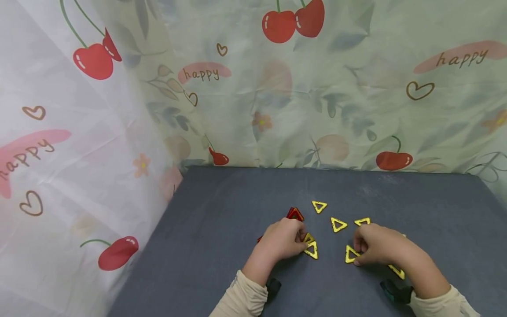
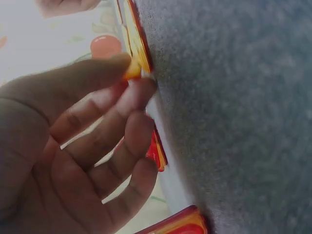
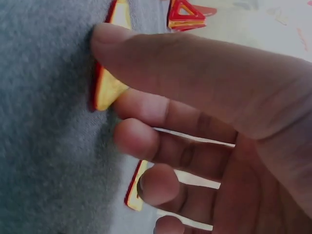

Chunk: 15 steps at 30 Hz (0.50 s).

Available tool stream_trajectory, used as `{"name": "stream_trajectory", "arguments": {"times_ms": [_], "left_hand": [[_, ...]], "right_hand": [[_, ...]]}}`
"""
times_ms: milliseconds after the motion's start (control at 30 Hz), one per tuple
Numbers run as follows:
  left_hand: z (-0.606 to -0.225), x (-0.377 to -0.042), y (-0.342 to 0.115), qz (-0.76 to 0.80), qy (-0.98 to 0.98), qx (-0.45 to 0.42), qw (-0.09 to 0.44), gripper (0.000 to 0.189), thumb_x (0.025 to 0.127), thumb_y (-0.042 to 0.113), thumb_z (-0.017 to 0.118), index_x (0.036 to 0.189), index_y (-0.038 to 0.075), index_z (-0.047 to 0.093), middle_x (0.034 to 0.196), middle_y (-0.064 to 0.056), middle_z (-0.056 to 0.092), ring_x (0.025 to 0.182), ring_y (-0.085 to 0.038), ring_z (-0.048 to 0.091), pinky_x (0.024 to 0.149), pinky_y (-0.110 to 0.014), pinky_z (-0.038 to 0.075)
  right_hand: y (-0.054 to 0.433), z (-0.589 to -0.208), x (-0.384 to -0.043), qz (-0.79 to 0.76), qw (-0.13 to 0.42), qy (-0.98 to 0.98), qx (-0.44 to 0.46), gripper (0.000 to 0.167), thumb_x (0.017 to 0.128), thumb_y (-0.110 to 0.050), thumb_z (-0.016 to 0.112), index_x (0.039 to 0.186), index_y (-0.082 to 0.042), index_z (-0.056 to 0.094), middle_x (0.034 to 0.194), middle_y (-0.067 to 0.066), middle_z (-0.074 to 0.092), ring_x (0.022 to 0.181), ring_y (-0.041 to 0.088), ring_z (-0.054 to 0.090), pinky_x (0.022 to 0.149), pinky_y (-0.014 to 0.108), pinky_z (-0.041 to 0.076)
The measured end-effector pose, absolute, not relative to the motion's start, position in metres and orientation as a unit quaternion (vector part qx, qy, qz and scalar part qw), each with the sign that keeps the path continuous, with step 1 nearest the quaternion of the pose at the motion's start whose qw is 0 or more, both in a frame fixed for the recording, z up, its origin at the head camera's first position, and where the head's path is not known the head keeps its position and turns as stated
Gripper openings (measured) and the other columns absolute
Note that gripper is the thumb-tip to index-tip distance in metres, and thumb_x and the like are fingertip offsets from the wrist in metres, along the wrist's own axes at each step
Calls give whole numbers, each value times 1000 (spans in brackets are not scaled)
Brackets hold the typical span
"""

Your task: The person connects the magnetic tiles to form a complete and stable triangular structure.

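Note:
My left hand [image 1: 282, 238] is at the middle of the dark table, pinching a small yellow triangular tile [image 2: 132, 71] between thumb and index finger. That tile is against another yellow triangle [image 1: 316, 252] lying on the cloth. To the right, my right hand [image 1: 383, 245] pinches a hollow yellow triangular tile [image 3: 111, 90], thumb on one side and index finger on the other. In the right wrist view its edge is red. Just beyond the left hand lies a small stack of red triangles [image 1: 291, 214], partly hidden by the hand.
Further yellow triangles lie around, one at the back [image 1: 319, 203], one between the hands [image 1: 333, 224], one beyond the right hand [image 1: 361, 220] and one under the right wrist [image 1: 397, 272]. A red piece [image 1: 259, 239] shows beside the left wrist. A printed curtain [image 1: 237, 110] borders the table.

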<state>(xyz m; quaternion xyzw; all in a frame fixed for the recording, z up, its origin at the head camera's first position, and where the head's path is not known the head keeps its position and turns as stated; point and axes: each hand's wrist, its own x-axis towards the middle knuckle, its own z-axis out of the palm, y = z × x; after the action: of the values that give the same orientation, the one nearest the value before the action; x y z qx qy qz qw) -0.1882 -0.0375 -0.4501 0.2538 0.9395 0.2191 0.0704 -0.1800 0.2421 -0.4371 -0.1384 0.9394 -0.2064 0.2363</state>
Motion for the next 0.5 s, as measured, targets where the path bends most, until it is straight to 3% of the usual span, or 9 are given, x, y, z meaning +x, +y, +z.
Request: {"name": "stream_trajectory", "arguments": {"times_ms": [367,500], "left_hand": [[-450,-188,-34,230,929,270,102,21,93,23,84,82,22,66,68,12,58,59,-2,53,56,-22,41],[-450,-189,-33,235,926,274,114,21,92,23,84,83,21,66,69,11,59,59,-3,53,56,-22,42]], "right_hand": [[223,-451,-182,-232,173,925,-244,23,82,-21,91,86,-19,69,73,-6,56,65,7,48,62,29,40],[216,-455,-181,-237,154,917,-279,23,86,-26,90,89,-21,68,78,-8,56,69,5,48,64,28,40]]}}
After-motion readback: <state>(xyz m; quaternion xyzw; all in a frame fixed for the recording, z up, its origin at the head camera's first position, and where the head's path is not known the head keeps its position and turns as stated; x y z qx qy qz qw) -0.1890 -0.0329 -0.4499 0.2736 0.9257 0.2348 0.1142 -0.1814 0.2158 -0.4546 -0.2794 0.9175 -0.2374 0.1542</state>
